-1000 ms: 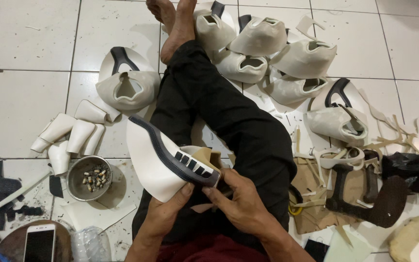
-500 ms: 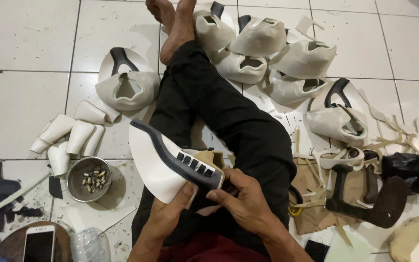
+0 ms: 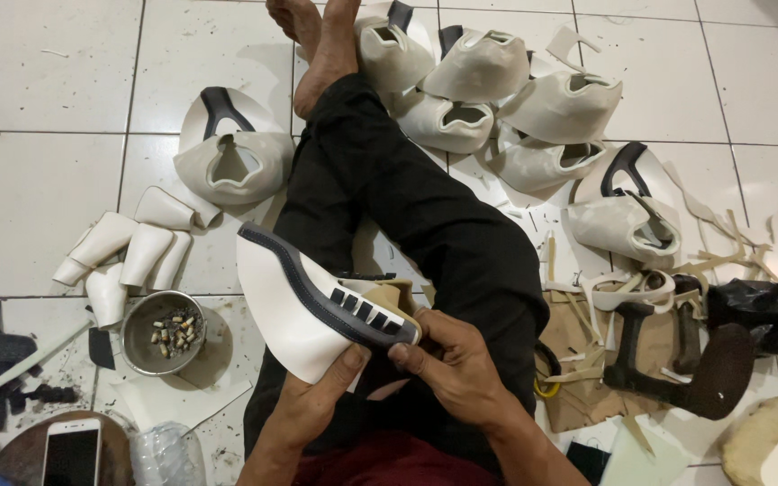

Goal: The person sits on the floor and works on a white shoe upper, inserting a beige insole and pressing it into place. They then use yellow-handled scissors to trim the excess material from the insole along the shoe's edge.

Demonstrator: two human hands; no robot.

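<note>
I sit on a tiled floor with my black-trousered legs [image 3: 407,198] stretched out. Both hands hold a cream shoe upper [image 3: 303,310] with a dark navy strip along its top edge, resting over my lap. My left hand [image 3: 321,400] grips its lower near edge from underneath, thumb up on the cream side. My right hand [image 3: 447,364] pinches the near end of the navy strip, where small cream slots show. A tan lining piece [image 3: 398,295] sticks out behind that end.
Several finished cream uppers [image 3: 488,99] lie around my feet, one more at the left [image 3: 231,157]. Cream heel pieces [image 3: 128,252], a metal bowl of butts [image 3: 162,331], a phone [image 3: 69,454], scraps and dark tools [image 3: 677,355] at the right.
The upper has shifted slightly and my right fingers have closed further over the near end of the navy strip. Little else moved.
</note>
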